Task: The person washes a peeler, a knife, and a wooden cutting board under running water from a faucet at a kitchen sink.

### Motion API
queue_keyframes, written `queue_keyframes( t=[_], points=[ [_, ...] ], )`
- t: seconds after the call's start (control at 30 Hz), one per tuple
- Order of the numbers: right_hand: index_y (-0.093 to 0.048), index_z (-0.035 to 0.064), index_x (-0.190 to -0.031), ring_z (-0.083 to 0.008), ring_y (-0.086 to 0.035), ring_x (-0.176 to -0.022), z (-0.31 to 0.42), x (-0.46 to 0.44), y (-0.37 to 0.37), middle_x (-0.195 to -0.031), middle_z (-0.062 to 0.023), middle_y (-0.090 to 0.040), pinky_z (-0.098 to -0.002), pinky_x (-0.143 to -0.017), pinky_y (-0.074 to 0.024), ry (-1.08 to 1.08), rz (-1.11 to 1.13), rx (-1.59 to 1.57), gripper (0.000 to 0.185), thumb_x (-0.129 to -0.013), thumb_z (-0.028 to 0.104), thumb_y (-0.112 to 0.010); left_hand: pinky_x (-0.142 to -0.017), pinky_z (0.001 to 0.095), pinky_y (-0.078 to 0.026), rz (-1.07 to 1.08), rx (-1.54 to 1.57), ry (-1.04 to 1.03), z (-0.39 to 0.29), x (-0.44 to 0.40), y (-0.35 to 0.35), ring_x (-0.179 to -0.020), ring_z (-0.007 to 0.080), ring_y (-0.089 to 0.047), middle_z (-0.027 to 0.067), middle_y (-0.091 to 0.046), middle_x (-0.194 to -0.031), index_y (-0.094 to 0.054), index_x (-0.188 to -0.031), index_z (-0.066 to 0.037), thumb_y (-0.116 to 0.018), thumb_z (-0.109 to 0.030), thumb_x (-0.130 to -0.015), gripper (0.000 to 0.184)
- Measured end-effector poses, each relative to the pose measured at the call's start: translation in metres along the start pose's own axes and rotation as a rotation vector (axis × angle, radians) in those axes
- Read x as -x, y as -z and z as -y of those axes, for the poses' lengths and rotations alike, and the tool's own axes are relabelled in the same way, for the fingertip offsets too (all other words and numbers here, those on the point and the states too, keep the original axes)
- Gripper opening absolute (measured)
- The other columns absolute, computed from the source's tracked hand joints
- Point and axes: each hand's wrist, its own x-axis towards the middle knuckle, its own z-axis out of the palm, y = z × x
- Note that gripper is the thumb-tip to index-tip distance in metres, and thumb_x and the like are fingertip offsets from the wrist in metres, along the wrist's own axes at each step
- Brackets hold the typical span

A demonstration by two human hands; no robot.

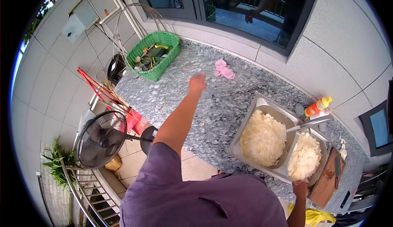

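My left hand (197, 83) is held out over the granite counter, between the green basket and a crumpled pink cloth (224, 69). Its fingers are blurred and too small to make out. At the right, my right hand (300, 185) is at the front edge of a metal tray (258, 102) with two compartments. Its fingers look curled at the rim, but what they hold is hidden. Pale shredded food (263, 139) fills the left compartment, and more pale food (305, 156) is heaped in the right one. A metal utensil (309, 124) lies across the tray's back side.
A green basket (160, 69) of small items stands at the counter's back left. Behind the tray are a yellow-capped bottle (318, 106) and a round lid (299, 109). A knife (337, 167) lies on a wooden board (323, 184) at right. A black fan (102, 139) stands at left.
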Motion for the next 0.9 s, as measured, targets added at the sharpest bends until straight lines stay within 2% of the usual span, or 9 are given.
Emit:
queue_keyframes(
  t=[0.1, 0.17, 0.27, 0.33, 0.37, 0.43, 0.53, 0.7, 0.9],
  points=[
    [-0.073, -0.0028, -0.080, -0.0362, -0.072, -0.078, -0.026, 0.001, 0.008, -0.080, -0.0217, -0.072, -0.0436, -0.075, -0.0558, -0.084, 0.112, -0.026, 0.033, -0.078, 0.030, -0.071, -0.068, 0.0324, -0.055, 0.145, -0.389, -0.249, 0.094, 0.059, -0.046, -0.075, 0.0163, -0.067, 0.0100, -0.070, -0.100, -0.071, -0.114, -0.001, -0.069, -0.030, -0.092, 0.037],
    [-0.073, -0.0037, -0.077, -0.0271, -0.073, -0.074, -0.051, -0.012, 0.018, -0.071, -0.0200, -0.070, -0.0417, -0.068, -0.0553, -0.156, 0.137, -0.114, 0.033, -0.073, 0.029, -0.076, -0.076, 0.0329, -0.054, 0.179, -0.694, -0.720, 0.103, 0.124, -0.067, -0.084, 0.0191, -0.067, 0.0133, -0.069, -0.106, -0.073, -0.113, -0.007, -0.071, -0.032, -0.091, 0.034],
    [-0.068, 0.0011, -0.114, -0.0165, -0.066, -0.071, -0.003, -0.016, 0.085, -0.086, -0.0066, -0.069, -0.0318, -0.061, -0.0558, -0.263, 0.293, -0.821, 0.046, -0.090, 0.040, -0.068, -0.074, 0.0361, -0.054, 0.603, -0.513, -0.630, 0.091, 0.200, -0.089, -0.081, 0.0275, -0.067, 0.0162, -0.068, -0.102, -0.070, -0.112, -0.005, -0.073, -0.019, -0.087, 0.029],
    [-0.068, -0.0003, -0.116, -0.0211, -0.069, -0.092, -0.003, -0.040, 0.093, -0.105, -0.0120, -0.072, -0.0343, -0.080, -0.0550, -0.071, 0.009, -0.123, 0.049, -0.088, 0.041, -0.070, -0.073, 0.0361, -0.054, 0.792, -0.687, -0.642, 0.095, 0.226, -0.093, -0.079, 0.0263, -0.067, 0.0144, -0.068, -0.106, -0.068, -0.116, -0.006, -0.072, -0.015, -0.086, 0.032],
    [-0.065, -0.0016, -0.119, -0.0243, -0.069, -0.093, -0.011, -0.048, 0.085, -0.109, -0.0109, -0.071, -0.0339, -0.083, -0.0541, 0.153, -0.073, -0.298, 0.052, -0.088, 0.040, -0.071, -0.076, 0.0373, -0.054, 0.829, -0.829, -0.714, 0.086, 0.245, -0.094, -0.082, 0.0268, -0.068, 0.0132, -0.067, -0.111, -0.067, -0.116, -0.007, -0.071, -0.018, -0.087, 0.032],
    [-0.065, -0.0011, -0.118, -0.0223, -0.068, -0.095, 0.017, -0.043, 0.123, -0.105, -0.0108, -0.072, -0.0332, -0.084, -0.0534, -0.107, 0.251, -1.007, 0.054, -0.089, 0.045, -0.068, -0.082, 0.0394, -0.054, 0.903, -0.924, -0.787, 0.096, 0.256, -0.096, -0.091, 0.0315, -0.067, 0.0137, -0.065, -0.116, -0.067, -0.116, -0.007, -0.068, -0.022, -0.089, 0.031],
    [-0.066, 0.0011, -0.115, -0.0346, -0.066, -0.104, -0.020, -0.049, 0.088, -0.109, -0.0198, -0.069, -0.0450, -0.088, -0.0532, 0.048, -0.224, 0.006, 0.045, -0.088, 0.037, -0.067, -0.084, 0.0397, -0.053, 0.841, -1.026, -0.981, 0.101, 0.277, -0.117, -0.095, 0.0340, -0.066, 0.0155, -0.064, -0.116, -0.067, -0.116, -0.006, -0.068, -0.021, -0.089, 0.031],
    [-0.064, 0.0033, -0.116, -0.0367, -0.064, -0.104, -0.187, -0.080, 0.043, -0.099, -0.0184, -0.067, -0.0456, -0.090, -0.0523, -0.115, -0.463, 0.078, 0.041, -0.085, 0.030, -0.065, -0.081, 0.0368, -0.055, 0.841, -0.915, -0.650, 0.101, 0.343, -0.194, -0.092, 0.0282, -0.068, 0.0169, -0.065, -0.109, -0.067, -0.117, -0.002, -0.068, -0.014, -0.089, 0.030],
    [-0.055, 0.0048, -0.129, -0.0369, -0.055, -0.119, -0.355, -0.126, 0.102, -0.124, -0.0176, -0.059, -0.0469, -0.103, -0.0429, -0.294, -0.558, 0.182, 0.051, -0.087, 0.032, -0.064, -0.077, 0.0348, -0.056, 1.289, -0.894, -0.558, 0.110, 0.467, -0.340, -0.088, 0.0268, -0.070, 0.0168, -0.066, -0.114, -0.066, -0.120, -0.003, -0.067, -0.024, -0.092, 0.035]
  ],
)
